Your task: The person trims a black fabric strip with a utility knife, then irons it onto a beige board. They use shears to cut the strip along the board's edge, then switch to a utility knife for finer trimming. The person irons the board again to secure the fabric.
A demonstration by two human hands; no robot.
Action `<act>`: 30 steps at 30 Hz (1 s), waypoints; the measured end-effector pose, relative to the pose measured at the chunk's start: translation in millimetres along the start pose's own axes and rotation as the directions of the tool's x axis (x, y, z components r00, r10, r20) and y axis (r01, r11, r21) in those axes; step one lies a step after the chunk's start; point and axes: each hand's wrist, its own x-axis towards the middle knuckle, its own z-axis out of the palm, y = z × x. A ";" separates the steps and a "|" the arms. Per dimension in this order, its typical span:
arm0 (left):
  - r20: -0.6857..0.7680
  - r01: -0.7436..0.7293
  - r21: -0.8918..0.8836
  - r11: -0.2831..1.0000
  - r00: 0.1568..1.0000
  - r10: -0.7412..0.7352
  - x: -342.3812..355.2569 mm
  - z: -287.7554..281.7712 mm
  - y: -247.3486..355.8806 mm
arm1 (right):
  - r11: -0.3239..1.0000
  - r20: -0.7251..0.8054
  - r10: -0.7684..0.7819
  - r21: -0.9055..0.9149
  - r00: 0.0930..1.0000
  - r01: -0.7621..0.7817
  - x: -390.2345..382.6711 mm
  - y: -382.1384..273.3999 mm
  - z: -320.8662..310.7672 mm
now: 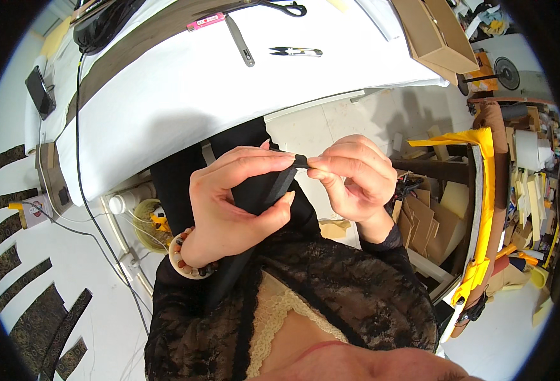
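A long black strip (276,185), matt and fabric-like, is held over my lap. My left hand (226,203) curls around it, with the thumb below and the fingers along its top edge. The thumb and fingertips of my right hand (357,176) pinch a thin black end just beyond the left fingertips. The strip's lower part runs down behind my left wrist, partly hidden. On the white table (159,95) ahead lie thread snips (296,51), a slim grey-handled tool (239,41), a small pink object (206,22) and black-handled scissors (286,8).
A cardboard box (442,41) stands at the table's right end. To my right, a bin (432,219) holds cardboard scraps beside a yellow-edged frame (480,254). A black cable (79,159) hangs at left near a phone (40,93) and a wastebasket (145,228). Dark patterned pieces (39,320) lie lower left.
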 end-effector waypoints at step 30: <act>0.056 0.056 -0.282 0.958 0.998 -0.042 4.6 5.1 -10.7 | 0.982 -0.003 0.091 0.164 0.996 -0.089 -10.3 3.0 4.9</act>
